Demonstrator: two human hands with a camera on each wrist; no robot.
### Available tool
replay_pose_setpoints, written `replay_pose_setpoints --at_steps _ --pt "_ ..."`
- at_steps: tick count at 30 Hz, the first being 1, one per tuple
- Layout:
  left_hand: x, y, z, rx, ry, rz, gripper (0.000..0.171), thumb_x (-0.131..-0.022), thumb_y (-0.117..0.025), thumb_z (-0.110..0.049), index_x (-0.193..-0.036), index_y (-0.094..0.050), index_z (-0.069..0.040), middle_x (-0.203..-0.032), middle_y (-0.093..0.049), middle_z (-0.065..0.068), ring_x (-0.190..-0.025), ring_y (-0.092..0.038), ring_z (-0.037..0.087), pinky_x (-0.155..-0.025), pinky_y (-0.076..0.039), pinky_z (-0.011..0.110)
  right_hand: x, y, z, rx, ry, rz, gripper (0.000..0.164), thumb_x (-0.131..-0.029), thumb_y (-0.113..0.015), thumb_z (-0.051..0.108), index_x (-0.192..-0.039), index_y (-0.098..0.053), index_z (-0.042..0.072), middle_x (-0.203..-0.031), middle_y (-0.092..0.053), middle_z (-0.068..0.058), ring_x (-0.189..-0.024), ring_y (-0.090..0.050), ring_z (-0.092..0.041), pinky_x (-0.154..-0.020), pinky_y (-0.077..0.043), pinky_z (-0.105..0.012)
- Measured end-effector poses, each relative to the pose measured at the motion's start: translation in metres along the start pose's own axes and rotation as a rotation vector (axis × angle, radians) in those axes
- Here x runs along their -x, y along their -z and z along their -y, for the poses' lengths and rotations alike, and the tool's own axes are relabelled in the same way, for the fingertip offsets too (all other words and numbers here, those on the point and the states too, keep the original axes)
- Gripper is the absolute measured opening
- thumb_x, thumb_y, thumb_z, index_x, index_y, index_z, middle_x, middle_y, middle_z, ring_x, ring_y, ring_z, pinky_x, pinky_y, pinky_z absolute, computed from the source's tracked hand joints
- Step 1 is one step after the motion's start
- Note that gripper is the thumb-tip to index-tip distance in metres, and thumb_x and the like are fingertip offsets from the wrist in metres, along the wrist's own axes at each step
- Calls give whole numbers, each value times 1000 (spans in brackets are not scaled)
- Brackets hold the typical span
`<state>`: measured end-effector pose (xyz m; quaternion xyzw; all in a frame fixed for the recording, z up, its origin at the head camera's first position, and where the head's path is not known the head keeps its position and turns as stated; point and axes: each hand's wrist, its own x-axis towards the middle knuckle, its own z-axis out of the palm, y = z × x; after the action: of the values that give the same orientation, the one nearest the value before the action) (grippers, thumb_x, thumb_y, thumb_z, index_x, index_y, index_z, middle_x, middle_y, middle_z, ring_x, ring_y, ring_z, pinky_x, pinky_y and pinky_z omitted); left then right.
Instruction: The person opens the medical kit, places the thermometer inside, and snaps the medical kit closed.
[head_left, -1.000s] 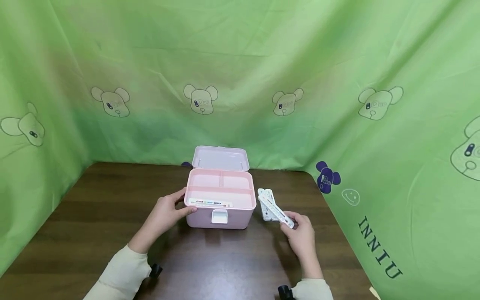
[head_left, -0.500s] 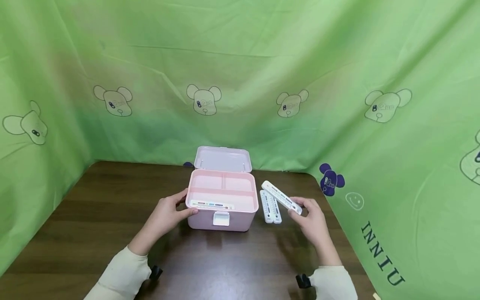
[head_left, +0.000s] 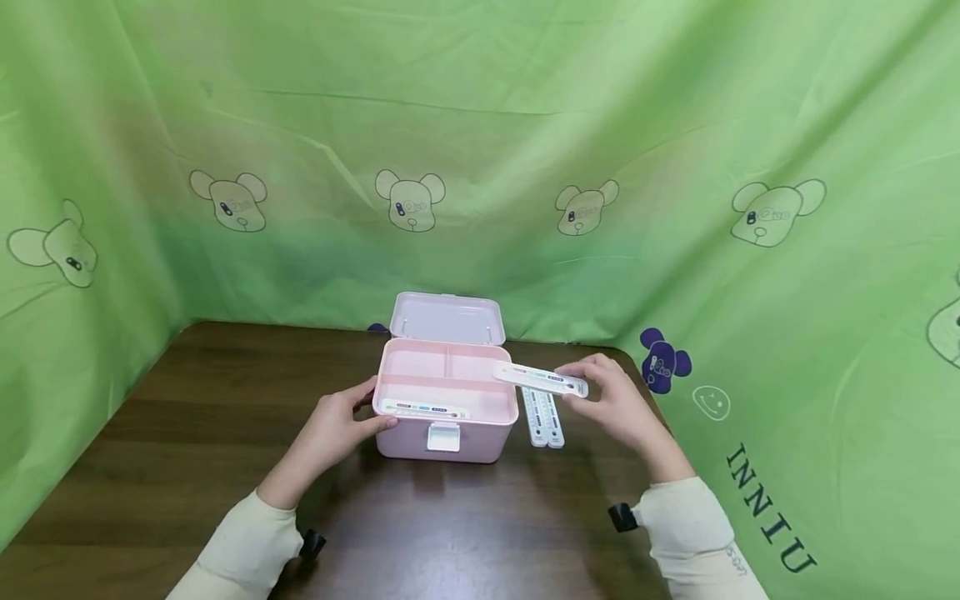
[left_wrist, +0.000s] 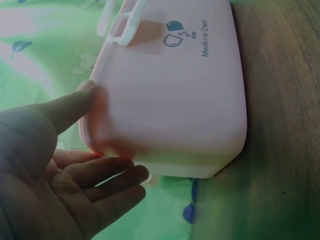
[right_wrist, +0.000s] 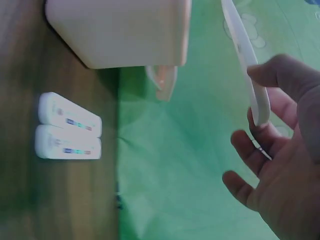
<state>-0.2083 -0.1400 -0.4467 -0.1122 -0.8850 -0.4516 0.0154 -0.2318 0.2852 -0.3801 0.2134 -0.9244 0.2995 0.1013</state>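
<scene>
A pink medicine chest (head_left: 476, 442) stands on the table with its lid (head_left: 447, 319) raised at the back. My left hand (head_left: 335, 429) grips its front left corner, thumb on the front wall by the rim and fingers at the side. Between the thumb and fingers of my right hand (head_left: 609, 400) I pinch one end of a slim white case (head_left: 543, 379) printed with small coloured marks. Its far end overlaps the chest's right rim in the head view, and the right wrist view shows it above rim height. A similar slim case (head_left: 423, 409) lies in the front compartment.
Two more slim white cases (right_wrist: 70, 130) lie side by side on the dark wooden table (head_left: 225, 400), right of the chest. Dividers split the chest's tray into three compartments. A green curtain (head_left: 480, 125) hangs behind and beside the table.
My right hand has lifted one slim case off the others, turned it nearly crosswise and brought it left to the chest's rim. The left hand has stayed at the corner.
</scene>
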Motion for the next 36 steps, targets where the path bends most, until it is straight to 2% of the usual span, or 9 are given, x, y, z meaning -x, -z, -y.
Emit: replay_pose_setpoints --at_steps 6,12,18,29,36 --pt "0 -1 0 -13 -6 -3 83 -88 -82 -42 -154 -46 -7 -144 -60 15 -128 -62 34 -99 -54 51 -20 11 12 83 82 117 36 -86 -79 10 -120 -75 19 -105 -64 1 -100 -53 -19 -87 -42 -43" --pt "-2 -1 -1 -18 -28 3 82 -88 -81 -41 -154 -46 -6 -143 -61 16 -127 -63 34 -99 -54 52 -33 13 22 139 101 194 32 -87 -79 13 -118 -76 22 -105 -64 4 -102 -52 -19 -92 -35 -43" --pt "-1 1 -1 -14 -25 5 82 -88 -81 -40 -154 -46 -7 -141 -63 16 -126 -63 34 -99 -54 52 -49 6 29 170 163 263 33 -85 -80 15 -117 -77 20 -106 -66 4 -104 -52 -19 -93 -33 -43" --pt "2 3 0 -26 0 11 83 -88 -80 -44 -155 -45 -8 -146 -59 16 -128 -61 36 -100 -54 52 -73 -12 44 207 180 403 32 -84 -79 19 -116 -78 17 -107 -66 1 -106 -54 -23 -97 -35 -49" --pt "1 3 -2 -29 -8 17 83 -89 -80 -43 -154 -45 -6 -148 -56 18 -128 -61 37 -100 -53 53 -83 -10 57 271 183 509 35 -83 -84 22 -116 -77 17 -108 -67 3 -107 -57 -21 -97 -35 -49"
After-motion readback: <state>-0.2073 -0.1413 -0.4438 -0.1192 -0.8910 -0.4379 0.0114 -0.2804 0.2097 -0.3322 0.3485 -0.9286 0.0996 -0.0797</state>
